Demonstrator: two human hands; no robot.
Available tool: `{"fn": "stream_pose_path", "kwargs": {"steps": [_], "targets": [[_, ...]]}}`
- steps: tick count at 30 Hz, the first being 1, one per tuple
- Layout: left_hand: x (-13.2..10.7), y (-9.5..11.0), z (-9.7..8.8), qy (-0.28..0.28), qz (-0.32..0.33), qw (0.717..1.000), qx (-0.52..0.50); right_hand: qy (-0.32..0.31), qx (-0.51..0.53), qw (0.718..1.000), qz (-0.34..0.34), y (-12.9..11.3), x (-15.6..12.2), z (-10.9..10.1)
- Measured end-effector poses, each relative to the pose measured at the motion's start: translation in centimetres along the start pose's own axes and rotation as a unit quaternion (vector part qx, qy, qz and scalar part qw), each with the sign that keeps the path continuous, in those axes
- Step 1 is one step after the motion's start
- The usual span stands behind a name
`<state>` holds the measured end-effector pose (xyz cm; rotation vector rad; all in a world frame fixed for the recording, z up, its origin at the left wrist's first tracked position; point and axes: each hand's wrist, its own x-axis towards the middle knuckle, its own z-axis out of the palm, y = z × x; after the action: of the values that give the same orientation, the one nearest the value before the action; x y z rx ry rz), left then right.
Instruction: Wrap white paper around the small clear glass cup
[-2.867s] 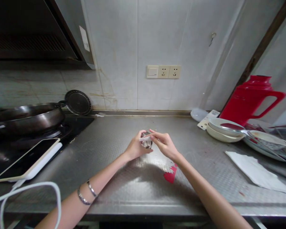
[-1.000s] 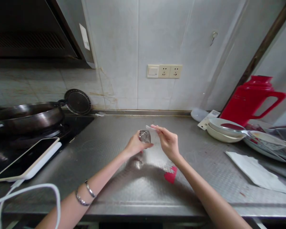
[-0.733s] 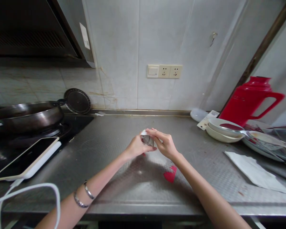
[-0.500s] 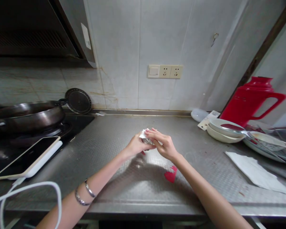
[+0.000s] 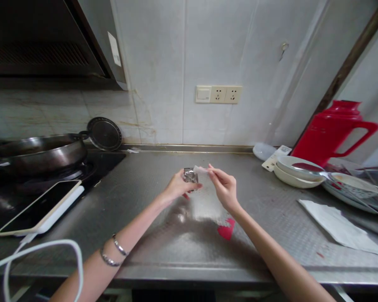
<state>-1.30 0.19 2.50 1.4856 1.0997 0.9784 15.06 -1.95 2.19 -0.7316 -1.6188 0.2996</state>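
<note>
My left hand (image 5: 179, 186) is closed around a small, square, shiny object (image 5: 190, 175) that looks like clear and dark glass; its exact kind I cannot make out. Fingers and thumb grip its sides just above the steel counter. Between the fingertips of my right hand (image 5: 224, 187) is a thin white tissue (image 5: 201, 170), pinched at one end. The tissue's other end reaches the upper right edge of the glass-like object. Below my hands a torn red scrap (image 5: 226, 230) lies on the counter, and a bit of red shows under my left hand.
A phone (image 5: 39, 207) on a white power bank with a cable lies at left, near a pan (image 5: 40, 153) on the stove. At right stand a red thermos (image 5: 329, 134), stacked bowls (image 5: 297, 178) and a folded white paper towel (image 5: 340, 228). The steel counter (image 5: 138, 251) spans the middle.
My right hand has drawn a little to the right, pulling the tissue off the top of the glass-like object. More of that object shows in my left hand, which stays nearly in place.
</note>
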Motion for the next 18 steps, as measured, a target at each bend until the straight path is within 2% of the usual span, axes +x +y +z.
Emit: {"fn": "stream_pose_path", "kwargs": {"steps": [2,7,12,16,18], "targets": [[-0.2,0.2,0.2,-0.005,-0.003,1.0,0.006,0.025,-0.027,0.999,-0.018,0.5,0.2,-0.1],[-0.5,-0.1,0.5,-0.019,-0.002,1.0,0.001,-0.056,-0.046,0.993,-0.097,1.2,-0.2,0.3],[0.0,-0.6,0.2,-0.018,-0.04,0.998,-0.041,-0.068,-0.044,0.989,-0.126,1.2,-0.7,0.6],[0.6,-0.8,-0.6,0.025,-0.046,0.998,-0.039,-0.091,-0.033,0.988,-0.119,0.9,-1.0,0.8],[0.8,-1.0,-0.8,0.037,-0.025,0.999,-0.024,-0.07,-0.031,0.994,-0.084,0.9,-1.0,0.8]]}}
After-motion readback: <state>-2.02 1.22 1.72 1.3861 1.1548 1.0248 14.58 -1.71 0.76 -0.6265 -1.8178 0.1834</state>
